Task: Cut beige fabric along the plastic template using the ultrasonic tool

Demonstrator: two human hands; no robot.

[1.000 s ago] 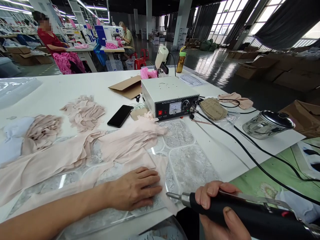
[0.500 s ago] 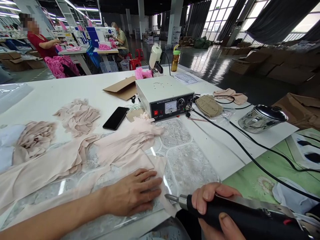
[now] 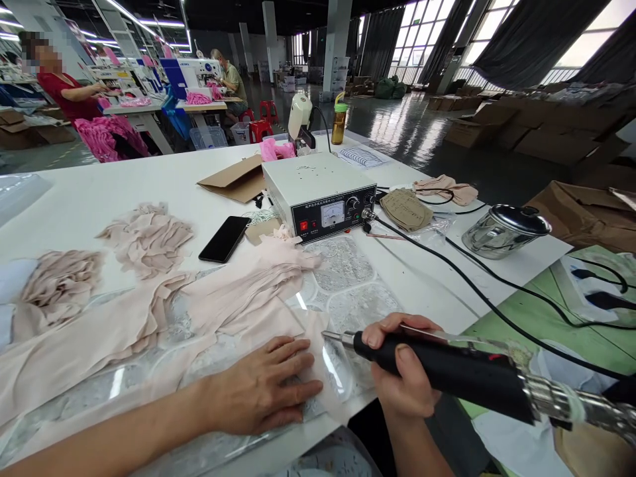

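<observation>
My left hand [image 3: 271,384] lies palm down with its fingers stretched, pressing pale pink fabric [image 3: 318,331] onto a clear patterned mat [image 3: 358,262]. In my right hand [image 3: 402,364] is a handheld ultrasonic welder [image 3: 447,371], a black barrel with a pointed metal tip. That tip points left at the fabric's right edge, just beyond my left fingertips; whether it touches the cloth I cannot tell. More strips of the same fabric [image 3: 248,271] fan out past my left hand. The welder's rear end runs into a metal-sheathed cable at the lower right.
A white control box [image 3: 318,182] with a dial stands mid-table. A black phone [image 3: 224,238], a fabric pile [image 3: 146,238], card templates [image 3: 406,211], a steel cup [image 3: 504,232] and a drink bottle [image 3: 338,122] surround it. Black cable [image 3: 477,291] crosses the right side. Two people sit at sewing machines behind.
My right hand has raised the welder and moved it slightly left and away from me, its tip now higher along the fabric edge. My left hand stays flat. The view has shifted slightly.
</observation>
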